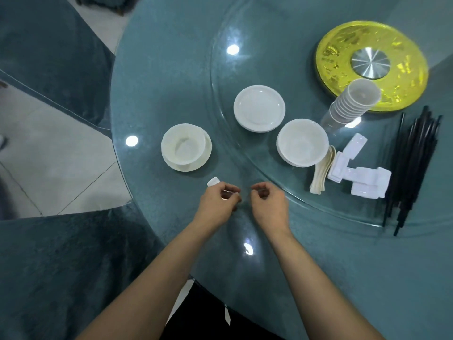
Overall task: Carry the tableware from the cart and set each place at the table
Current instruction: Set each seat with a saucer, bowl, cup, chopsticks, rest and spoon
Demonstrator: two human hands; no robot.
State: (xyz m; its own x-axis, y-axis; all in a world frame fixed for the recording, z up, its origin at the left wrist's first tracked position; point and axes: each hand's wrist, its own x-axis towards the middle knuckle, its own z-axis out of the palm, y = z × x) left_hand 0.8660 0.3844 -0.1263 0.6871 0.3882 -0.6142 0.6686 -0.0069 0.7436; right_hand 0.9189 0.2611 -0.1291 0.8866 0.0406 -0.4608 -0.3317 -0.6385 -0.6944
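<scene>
The left hand (219, 200) curls its fingers round a small white chopstick rest (212, 181). Only the rest's far end shows, past the knuckles. Its long axis runs on a slant, and that free end points away from the person and to the left, toward the bowl on a saucer (186, 147) just beyond the left hand. The rest sits low over the glass table (157, 69); whether it touches the glass I cannot tell.

The right hand (267, 202) hovers just beside the left, fingers curled in and thumb close to the forefinger. Whether it pinches anything cannot be told.

Beyond the gap between the hands lies a stack of white plates (259, 108). Beyond the right hand stands a stack of white bowls (302, 142), and to its right a fan of spoons (321, 173) and a heap of white rests (360, 177). Farther right lies a bundle of black chopsticks (414, 165), its long axis running away from the person. A leaning stack of cups (353, 104) stands beyond the bowls.
</scene>
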